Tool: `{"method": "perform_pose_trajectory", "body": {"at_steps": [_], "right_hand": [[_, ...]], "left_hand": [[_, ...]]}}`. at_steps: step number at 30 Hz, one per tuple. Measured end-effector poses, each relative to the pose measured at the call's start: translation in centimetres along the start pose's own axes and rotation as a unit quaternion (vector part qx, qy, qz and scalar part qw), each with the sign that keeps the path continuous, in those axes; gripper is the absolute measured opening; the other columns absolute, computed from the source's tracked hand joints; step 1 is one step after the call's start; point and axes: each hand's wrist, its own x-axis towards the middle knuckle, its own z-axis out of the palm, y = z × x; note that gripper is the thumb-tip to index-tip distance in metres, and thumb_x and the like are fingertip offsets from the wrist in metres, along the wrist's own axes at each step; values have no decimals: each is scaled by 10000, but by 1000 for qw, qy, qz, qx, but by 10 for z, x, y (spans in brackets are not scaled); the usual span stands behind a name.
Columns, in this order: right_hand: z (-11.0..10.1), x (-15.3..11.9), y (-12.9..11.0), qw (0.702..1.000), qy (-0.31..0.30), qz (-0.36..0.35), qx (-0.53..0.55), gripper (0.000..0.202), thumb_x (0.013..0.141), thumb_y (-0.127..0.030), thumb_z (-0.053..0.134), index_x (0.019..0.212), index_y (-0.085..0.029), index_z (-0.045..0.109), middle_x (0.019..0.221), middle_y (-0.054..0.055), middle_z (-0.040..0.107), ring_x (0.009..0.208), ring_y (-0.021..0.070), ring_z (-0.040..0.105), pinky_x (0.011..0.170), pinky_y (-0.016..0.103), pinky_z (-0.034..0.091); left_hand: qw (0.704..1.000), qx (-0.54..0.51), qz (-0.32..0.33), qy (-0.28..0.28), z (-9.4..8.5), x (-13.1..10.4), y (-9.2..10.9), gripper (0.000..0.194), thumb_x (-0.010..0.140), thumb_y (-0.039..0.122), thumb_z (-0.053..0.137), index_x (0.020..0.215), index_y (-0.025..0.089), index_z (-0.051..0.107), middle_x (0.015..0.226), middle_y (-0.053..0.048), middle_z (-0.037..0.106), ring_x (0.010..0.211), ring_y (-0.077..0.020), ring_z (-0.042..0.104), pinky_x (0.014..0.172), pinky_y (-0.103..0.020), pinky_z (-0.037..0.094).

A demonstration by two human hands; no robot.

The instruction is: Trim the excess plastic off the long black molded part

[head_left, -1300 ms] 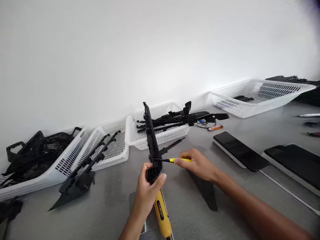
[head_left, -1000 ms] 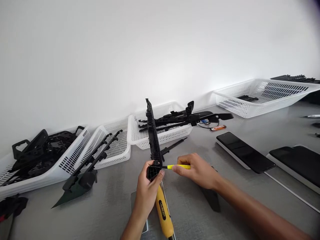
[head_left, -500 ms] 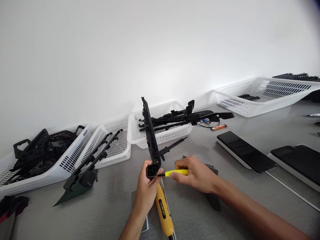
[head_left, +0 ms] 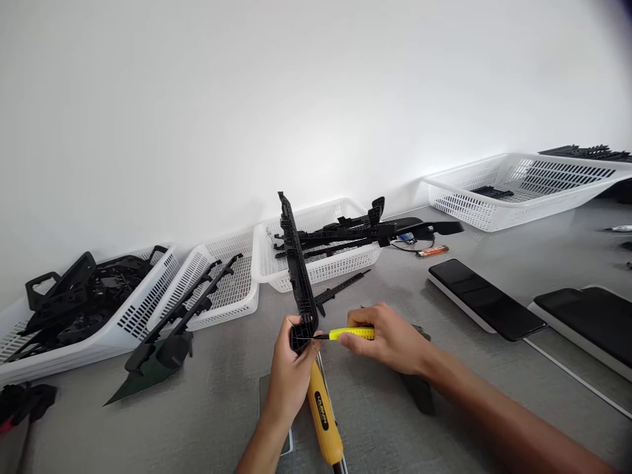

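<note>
A long black plastic part (head_left: 299, 270) stands tilted up from my left hand (head_left: 289, 375), whose fingers are closed around its wide lower end. My right hand (head_left: 390, 339) grips a yellow utility knife (head_left: 353, 334) from the right side. The knife's thin blade lies across the ribbed lower end of the part, close to my left thumb. Under my left hand, a tool with a yellow handle (head_left: 324, 421) lies on the grey table (head_left: 217, 408). Black calipers (head_left: 340, 291) rest just behind the part.
White baskets with black plastic parts stand along the wall: a left basket (head_left: 143, 319), a narrow basket (head_left: 241, 303), a middle basket (head_left: 326, 266) and a right basket (head_left: 486, 217). A phone (head_left: 486, 299) on a white box and an orange lighter (head_left: 433, 251) lie to the right.
The knife and my right hand have moved slightly up, so the blade now crosses the part's end a little higher. My left hand keeps its hold almost unmoved.
</note>
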Motion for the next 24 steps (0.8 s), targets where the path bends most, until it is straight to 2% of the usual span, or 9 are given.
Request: {"method": "perform_pose_trajectory", "body": {"at_steps": [4, 9, 13, 16, 20, 24], "right_hand": [[0, 0, 1, 999, -35, -2, 10, 541, 928, -590, 629, 643, -200, 384, 603, -57, 314, 576, 95, 295, 550, 302, 198], [-6, 0, 5, 1000, -5, 4, -2, 557, 961, -621, 585, 657, -199, 385, 638, -49, 330, 607, 100, 317, 567, 302, 199], [-7, 1, 6, 999, -27, -3, -20, 564, 937, -608, 632, 649, -199, 371, 613, -56, 301, 591, 96, 286, 570, 308, 188], [-9, 1, 5, 1000, -3, 5, -28, 552, 947, -622, 611, 661, -200, 398, 630, -50, 341, 599, 98, 309, 577, 306, 196], [-11, 0, 6, 999, 8, 17, -34, 535, 956, -615, 590, 671, -201, 404, 652, -46, 356, 611, 100, 320, 580, 305, 197], [-11, 0, 5, 999, 8, 14, -41, 546, 946, -634, 583, 669, -200, 402, 642, -45, 354, 605, 100, 322, 580, 305, 197]], "left_hand": [[1000, 6, 7, 7, 0, -1, 1, 353, 906, 501, 783, 936, 252, 535, 774, 51, 559, 727, -156, 573, 707, -247, 465], [1000, -7, -10, 7, -1, 0, 0, 380, 894, 536, 786, 996, 248, 559, 869, 6, 668, 789, -179, 639, 737, -262, 488], [1000, -24, -19, 3, -1, 0, -1, 399, 848, 500, 839, 949, 250, 546, 810, 36, 622, 644, -130, 528, 640, -234, 435], [999, -39, -20, 5, -2, 1, -4, 400, 861, 508, 833, 959, 247, 546, 798, 54, 577, 586, -98, 427, 595, -217, 394], [999, -40, -28, 20, -3, 1, -8, 385, 900, 512, 803, 956, 241, 535, 779, 62, 525, 611, -92, 414, 594, -201, 380], [998, -54, -29, 32, -3, 0, -8, 389, 888, 508, 808, 961, 241, 534, 775, 58, 531, 611, -93, 429, 572, -198, 377]]}}
